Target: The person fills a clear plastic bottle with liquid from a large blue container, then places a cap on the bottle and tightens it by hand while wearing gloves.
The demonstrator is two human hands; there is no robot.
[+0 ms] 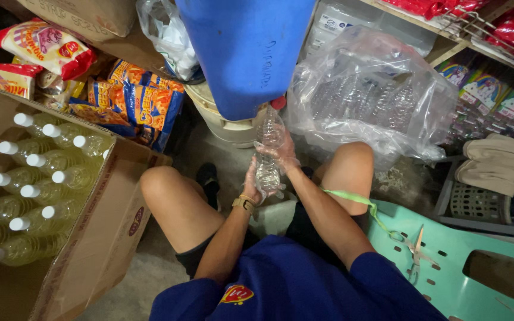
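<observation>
I see both gloved hands gripping one clear plastic bottle (268,145) upright under the blue drum (245,53). Left hand (256,184) wraps its base; right hand (281,153) closes round its middle.

Left: open brown cardboard box (99,238) of white-capped bottles. Above it, orange-and-blue snack packets (144,107) and a red-yellow-white bag (43,47). Right shelf: red packets (513,30); colourful sachets (495,95) below.

The bottle (268,148) I hold is clear, ribbed plastic. Above it the blue drum (245,47) is smooth, matt plastic. At the left, the box (99,238) is dull brown cardboard; the snack packets (138,104) are glossy foil. Upper right, the bag (376,101) is thin, crinkled clear film.
</observation>
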